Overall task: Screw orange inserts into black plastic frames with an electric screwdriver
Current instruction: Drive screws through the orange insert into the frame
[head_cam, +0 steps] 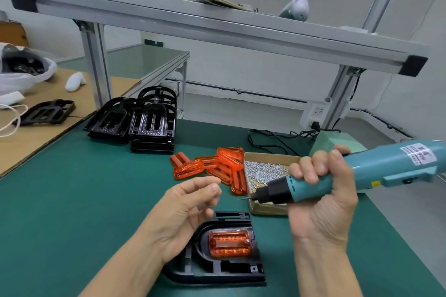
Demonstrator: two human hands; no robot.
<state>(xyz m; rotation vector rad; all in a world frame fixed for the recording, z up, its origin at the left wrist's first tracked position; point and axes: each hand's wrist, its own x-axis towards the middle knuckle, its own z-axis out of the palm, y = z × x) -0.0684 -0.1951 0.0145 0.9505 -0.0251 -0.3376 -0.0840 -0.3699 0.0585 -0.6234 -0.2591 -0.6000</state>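
Note:
A black plastic frame (224,270) lies on the green mat near the front edge, with an orange insert (229,243) seated in its middle. My right hand (321,200) grips a teal electric screwdriver (362,173), held level with its bit pointing left; a small screw sits on the bit tip (243,198). My left hand (185,212) hovers above the frame's left side, fingers loosely curved and holding nothing, its fingertips a short way from the bit tip.
Loose orange inserts (212,166) are piled mid-table beside a cardboard box of screws (265,171). Stacks of black frames (144,123) stand at the back left. An aluminium shelf beam (217,24) crosses overhead. Cables and a power strip (313,116) lie at the back right.

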